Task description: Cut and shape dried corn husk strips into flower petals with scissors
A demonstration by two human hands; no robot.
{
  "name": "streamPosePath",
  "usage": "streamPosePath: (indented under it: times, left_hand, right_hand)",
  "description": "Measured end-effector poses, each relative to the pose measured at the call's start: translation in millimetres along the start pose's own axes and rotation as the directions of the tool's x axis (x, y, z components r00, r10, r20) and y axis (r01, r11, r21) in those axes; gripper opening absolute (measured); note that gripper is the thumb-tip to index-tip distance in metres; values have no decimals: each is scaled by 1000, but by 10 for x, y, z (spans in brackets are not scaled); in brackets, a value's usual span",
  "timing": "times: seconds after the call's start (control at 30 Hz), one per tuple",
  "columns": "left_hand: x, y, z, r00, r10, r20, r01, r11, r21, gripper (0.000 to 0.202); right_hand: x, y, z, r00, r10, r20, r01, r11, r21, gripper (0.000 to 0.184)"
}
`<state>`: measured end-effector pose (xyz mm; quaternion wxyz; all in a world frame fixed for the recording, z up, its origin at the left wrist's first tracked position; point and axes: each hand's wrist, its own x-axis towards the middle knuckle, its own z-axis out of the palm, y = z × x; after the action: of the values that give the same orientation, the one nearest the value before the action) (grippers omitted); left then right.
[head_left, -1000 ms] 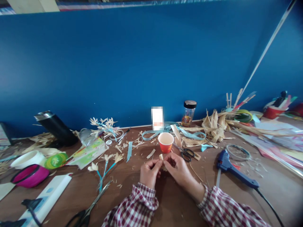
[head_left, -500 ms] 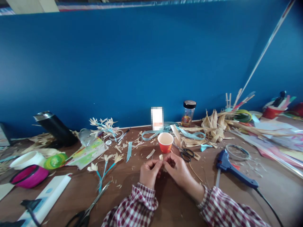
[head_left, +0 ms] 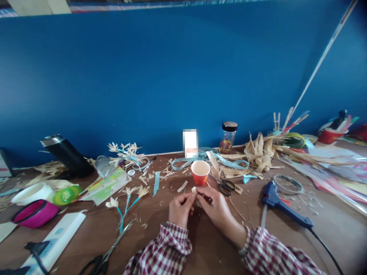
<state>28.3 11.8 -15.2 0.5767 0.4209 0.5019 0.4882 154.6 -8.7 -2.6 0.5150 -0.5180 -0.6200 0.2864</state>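
Between my two hands is a small pale piece of corn husk [head_left: 194,190], its top end showing above the fingertips. My left hand [head_left: 180,207] pinches it from the left, and my right hand [head_left: 213,206] pinches it from the right, thumbs and fingers meeting. The lower part of the piece is hidden by the fingers. Just beyond my hands stands a red paper cup [head_left: 200,173], white inside. Black-handled scissors [head_left: 227,187] lie to the right of the cup. Left of my hands lie husk flowers with blue-wrapped stems [head_left: 126,204].
A blue glue gun [head_left: 286,206] with a cord lies at right. Dried husks [head_left: 259,152] and blue ribbon [head_left: 235,164] are behind the cup, near a lidded jar [head_left: 228,137]. Larger scissors [head_left: 110,250], a power strip [head_left: 59,238] and a tilted black flask [head_left: 69,156] are at left.
My fingers have shifted slightly around the husk piece, and its visible top now looks more bent over and rounded. Everything else stays in place.
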Motion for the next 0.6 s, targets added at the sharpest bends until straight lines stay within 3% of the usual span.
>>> streamPosePath:
  times: [0.6]
  left_hand:
    - [-26,10,12,1000,9,-22,-8,1000,13,39]
  right_hand:
    - [8,-12,-1,1000,4,4,-4,1000,-5,21]
